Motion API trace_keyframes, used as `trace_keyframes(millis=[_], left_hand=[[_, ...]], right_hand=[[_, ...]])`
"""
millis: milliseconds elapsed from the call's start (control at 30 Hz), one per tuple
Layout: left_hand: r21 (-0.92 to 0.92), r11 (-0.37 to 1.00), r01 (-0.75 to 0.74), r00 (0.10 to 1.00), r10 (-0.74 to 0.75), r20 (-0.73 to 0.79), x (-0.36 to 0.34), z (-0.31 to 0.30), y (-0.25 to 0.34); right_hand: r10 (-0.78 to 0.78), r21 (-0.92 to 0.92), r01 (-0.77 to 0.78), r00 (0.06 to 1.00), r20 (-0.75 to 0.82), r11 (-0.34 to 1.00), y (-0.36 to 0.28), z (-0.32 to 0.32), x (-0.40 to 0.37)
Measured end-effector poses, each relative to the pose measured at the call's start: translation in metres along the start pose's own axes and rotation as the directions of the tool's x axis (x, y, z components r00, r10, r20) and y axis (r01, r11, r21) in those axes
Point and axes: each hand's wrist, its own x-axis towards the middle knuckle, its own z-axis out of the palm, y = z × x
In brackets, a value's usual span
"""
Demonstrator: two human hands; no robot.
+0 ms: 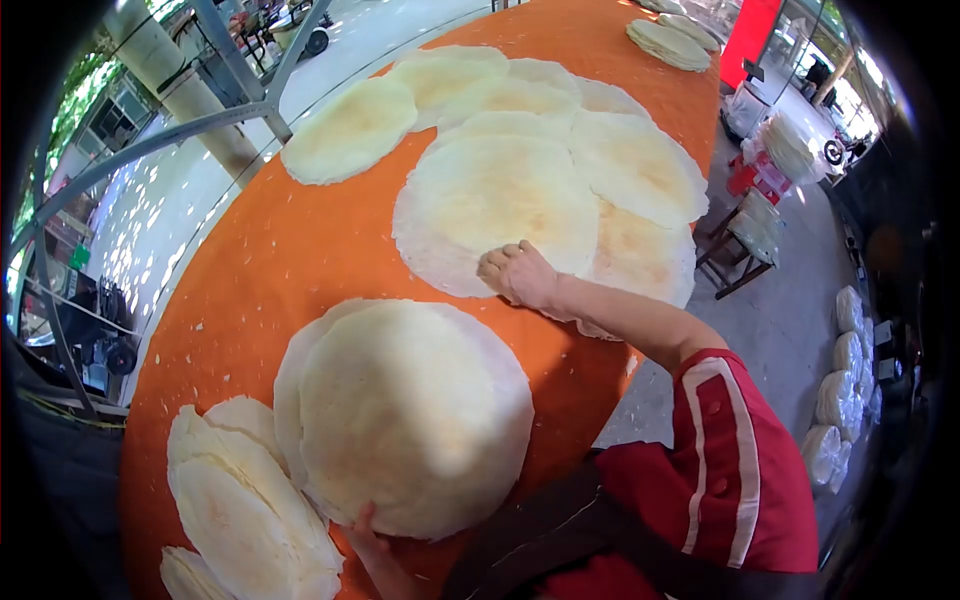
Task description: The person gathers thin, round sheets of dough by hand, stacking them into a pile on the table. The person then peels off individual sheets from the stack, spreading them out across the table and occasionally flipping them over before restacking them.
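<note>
While the right hand lies with its fingers curled down on the near edge of a large round pale flat sheet, the left hand shows at the bottom of the view, against the near rim of a thick stack of round, pale, thin dough sheets. The left grip is closed on that rim, with a finger lapping over its edge. Whether the right grip pinches the flat sheet or only presses on it cannot be told.

The stack sits over the near part of the long orange surface, and the flat sheet lies just beyond it. More round pale sheets are spread farther along the surface, overlapping one another. A fanned pile of pale sheets lies just left of the stack. The right arm comes out of a red sleeve with white stripes.
</note>
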Motion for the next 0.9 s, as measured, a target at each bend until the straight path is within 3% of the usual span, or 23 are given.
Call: trace_keyframes(millis=[67,167,200,300,333,367,400,467,533,600,633,667,767,800,867,900], left_hand=[[-0.043,0.999,-0.011,0.998,0.014,0.059,0.003,-0.002,-0.003],[-0.033,0.999,-0.043,0.997,0.045,0.065,-0.004,0.002,0.003],[-0.023,0.998,-0.058,0.997,0.059,0.056,-0.006,0.007,0.005],[-0.003,0.989,-0.15,0.986,0.15,0.072,-0.008,0.012,0.006],[0.024,0.991,-0.132,0.99,0.131,0.052,-0.007,0.008,0.002],[0.05,0.992,-0.115,0.993,0.114,0.028,-0.001,0.002,-0.004],[0.07,0.992,-0.101,0.995,0.102,-0.003,0.0,-0.003,-0.006],[0.063,0.994,-0.091,0.996,0.091,-0.007,-0.006,0.004,0.002],[0.013,0.998,-0.067,0.997,0.067,-0.025,-0.008,0.011,0.005],[-0.077,0.996,-0.036,0.998,0.032,-0.05,-0.005,0.01,0.002],[-0.207,0.978,-0.012,1.0,0.01,-0.013,-0.006,0.007,0.003],[-0.335,0.942,0.014,1.0,-0.006,0.026,-0.009,0.007,0.005],[-0.553,0.826,0.113,0.988,-0.032,0.154,-0.01,0.004,-0.001],[-0.592,0.792,0.153,0.979,-0.041,0.199,-0.009,0.006,0.0],[-0.291,0.956,0.016,0.992,0.021,0.123,-0.014,0.023,0.014],[-0.122,0.991,-0.048,0.995,0.058,0.08,-0.013,0.029,0.027]], right_hand=[[0.011,0.181,-0.039,0.988,0.155,0.983,0.011,-0.004,0.008],[-0.019,-0.201,0.07,0.969,0.245,0.977,-0.018,-0.037,-0.009],[-0.009,-0.191,0.034,0.991,0.13,0.981,-0.016,-0.021,-0.017],[-0.058,-0.123,0.078,0.986,0.154,0.989,-0.003,-0.016,-0.014],[-0.126,-0.067,0.121,0.989,-0.079,0.99,0.005,-0.011,-0.013],[0.047,0.182,-0.043,0.999,-0.015,0.982,0.014,-0.007,-0.006],[0.188,0.401,-0.21,0.978,0.094,0.892,0.019,-0.011,0.007],[0.208,0.465,-0.245,0.97,0.13,0.851,-0.002,-0.037,0.036],[0.016,0.177,-0.005,0.998,-0.061,0.984,-0.039,-0.109,0.053],[-0.153,0.204,0.164,0.986,-0.072,0.965,-0.095,-0.135,0.055],[-0.216,0.152,0.218,0.976,-0.025,0.964,-0.131,-0.132,0.05],[-0.258,0.258,0.262,0.965,-0.049,0.93,-0.164,-0.118,0.038],[-0.508,0.439,0.4,0.847,0.159,0.805,-0.249,-0.092,-0.015],[-0.512,0.572,0.302,0.822,0.25,0.763,-0.26,-0.1,-0.026],[-0.553,0.761,0.051,0.718,0.422,0.647,-0.265,-0.124,-0.047],[-0.494,0.771,0.134,0.831,0.255,0.623,-0.259,-0.116,-0.049]])
